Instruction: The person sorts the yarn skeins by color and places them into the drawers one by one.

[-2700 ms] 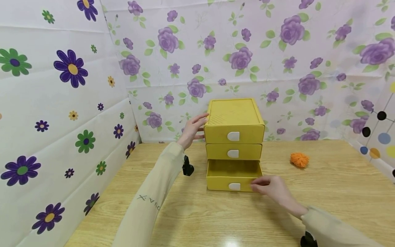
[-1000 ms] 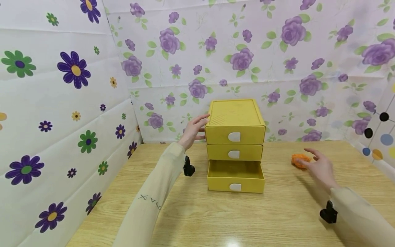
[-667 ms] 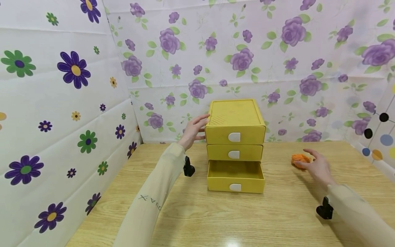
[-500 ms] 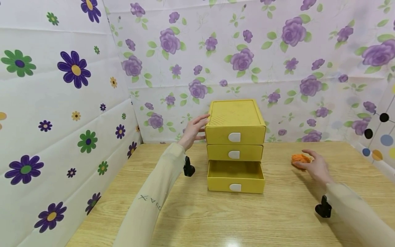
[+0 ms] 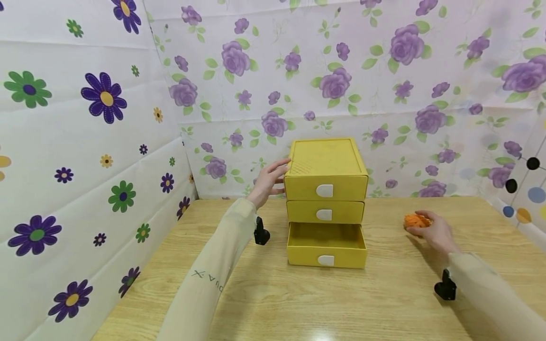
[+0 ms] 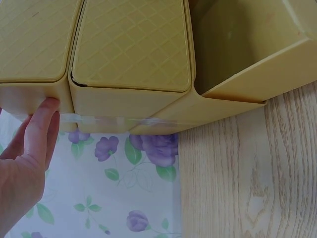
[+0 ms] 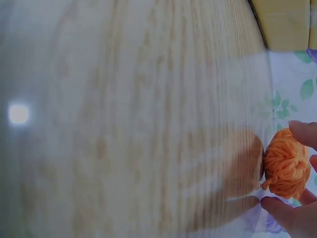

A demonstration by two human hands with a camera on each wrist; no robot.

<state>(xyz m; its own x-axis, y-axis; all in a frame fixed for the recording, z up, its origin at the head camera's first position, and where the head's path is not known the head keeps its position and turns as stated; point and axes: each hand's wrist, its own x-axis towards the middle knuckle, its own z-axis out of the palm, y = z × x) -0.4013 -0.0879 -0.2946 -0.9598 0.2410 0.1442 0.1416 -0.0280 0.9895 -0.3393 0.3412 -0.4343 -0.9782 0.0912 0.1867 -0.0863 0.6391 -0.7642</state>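
Note:
My left hand [image 5: 266, 182] rests against the left side of a yellow three-drawer cabinet [image 5: 326, 156], its fingertips at the top edge. The left wrist view shows those fingers [image 6: 37, 134] touching the side wall beside the upper drawer. The bottom drawer [image 5: 298, 255] is pulled out, with nothing seen inside; the upper two are closed. On the table's right side, my right hand [image 5: 439, 232] curls round a small ball of orange yarn [image 5: 415, 220]. In the right wrist view, fingers and thumb lie on either side of the yarn, close against it.
The wooden table [image 5: 273, 303] reaches to a flowered cloth [image 5: 239, 99] behind the cabinet. Another patterned cloth [image 5: 85, 156] borders the left side. White tabs mark the drawer fronts. A black wrist camera [image 5: 445, 286] hangs below the right sleeve.
My right hand has left the bottom drawer's front and moved right to the yarn ball, its fingers closing round it. The left hand has stayed on the cabinet.

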